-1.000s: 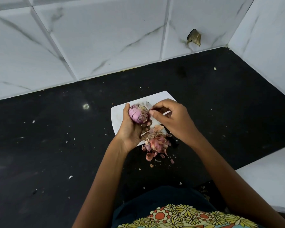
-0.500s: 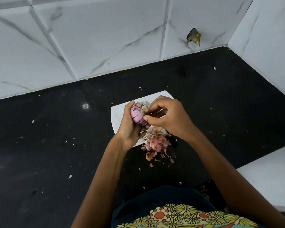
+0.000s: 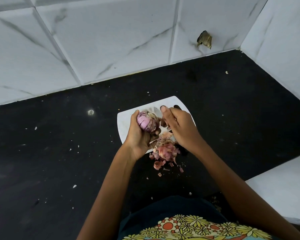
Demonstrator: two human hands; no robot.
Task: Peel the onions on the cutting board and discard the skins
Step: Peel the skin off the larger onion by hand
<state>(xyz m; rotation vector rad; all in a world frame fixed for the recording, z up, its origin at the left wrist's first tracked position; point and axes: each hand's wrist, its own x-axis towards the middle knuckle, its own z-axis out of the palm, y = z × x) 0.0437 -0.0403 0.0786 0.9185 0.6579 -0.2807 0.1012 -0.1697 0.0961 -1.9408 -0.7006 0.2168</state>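
Onion (image 3: pixel 147 122) sits in the left hand (image 3: pixel 140 135) – fingers and thumb curled round it, above the board (image 3: pixel 124 123) near the surface's middle. Right hand (image 3: pixel 177 126) is just beside it, thumb raised, fingers curled; whether it holds anything, I cannot tell. Skins (image 3: pixel 164 153) lie heaped at the board's near edge.

skins pile (image 3: pixel 165 152) crowding cutting board (image 3: pixel 124 124)

Dim, even light; one glare spot on the countertop (image 3: pixel 91 112); wide-angle bending at edges.
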